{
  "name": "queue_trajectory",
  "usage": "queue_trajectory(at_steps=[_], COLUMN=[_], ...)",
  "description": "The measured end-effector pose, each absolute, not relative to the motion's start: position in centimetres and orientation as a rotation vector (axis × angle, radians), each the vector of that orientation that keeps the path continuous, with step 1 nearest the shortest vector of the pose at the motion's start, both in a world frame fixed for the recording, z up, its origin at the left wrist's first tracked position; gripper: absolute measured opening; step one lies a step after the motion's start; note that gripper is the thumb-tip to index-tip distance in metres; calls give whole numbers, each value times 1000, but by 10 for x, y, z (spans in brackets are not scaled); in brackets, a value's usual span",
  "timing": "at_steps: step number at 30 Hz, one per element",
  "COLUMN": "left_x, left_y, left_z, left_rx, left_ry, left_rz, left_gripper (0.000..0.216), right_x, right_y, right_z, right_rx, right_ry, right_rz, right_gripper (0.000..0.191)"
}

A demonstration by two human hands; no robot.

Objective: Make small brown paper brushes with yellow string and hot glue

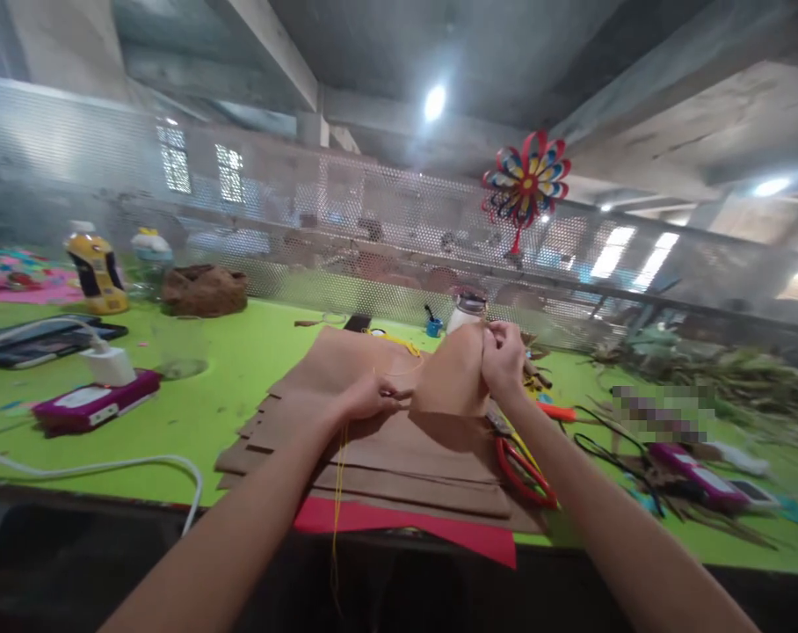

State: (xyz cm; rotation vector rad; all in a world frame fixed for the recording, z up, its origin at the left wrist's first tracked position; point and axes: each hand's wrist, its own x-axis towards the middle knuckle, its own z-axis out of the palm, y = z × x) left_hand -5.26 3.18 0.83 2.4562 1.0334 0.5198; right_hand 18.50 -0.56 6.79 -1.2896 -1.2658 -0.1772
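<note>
A brown paper-like piece is raised and bent above the stack of brown sheets. My right hand pinches its right edge near the top. At its lower left, my left hand is closed, with its fingertips on a narrow brown part of the piece. Yellow thread hangs down below my left hand past the front of the stack, and more lies behind the piece. Red-handled pliers rest to the right of the stack, under my right forearm. Red sheet shows under the stack's front edge.
On the left are a purple power strip, a clear cup, a yellow bottle and a brown pouch-like item. An orange-handled tool with a black cord lies right. A perforated metal screen stands behind.
</note>
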Motion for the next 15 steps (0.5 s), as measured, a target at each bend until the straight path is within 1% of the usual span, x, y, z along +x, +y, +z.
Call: queue_trajectory(at_steps=[5, 9, 11, 13, 15], left_x=[-52, -52, -52, -54, -58], left_y=[28, 27, 28, 29, 30], left_z=[8, 10, 11, 13, 15], left_rx=[2565, 2570, 2572, 2558, 2534], left_ry=[1214, 1260, 1250, 1231, 1173], left_rz=[438, 430, 417, 431, 458], left_gripper=[27, 25, 23, 23, 25], right_x=[160, 159, 155, 147, 136], right_y=[-11, -28, -40, -57, -75], right_z=[73, 95, 100, 92, 69], right_rx=[-1167, -1072, -1028, -963, -847], right_ry=[-1474, -1375, -1372, -1527, -1865], right_rz=[-236, -408, -474, -467, -340], right_gripper=[24, 30, 30, 27, 27])
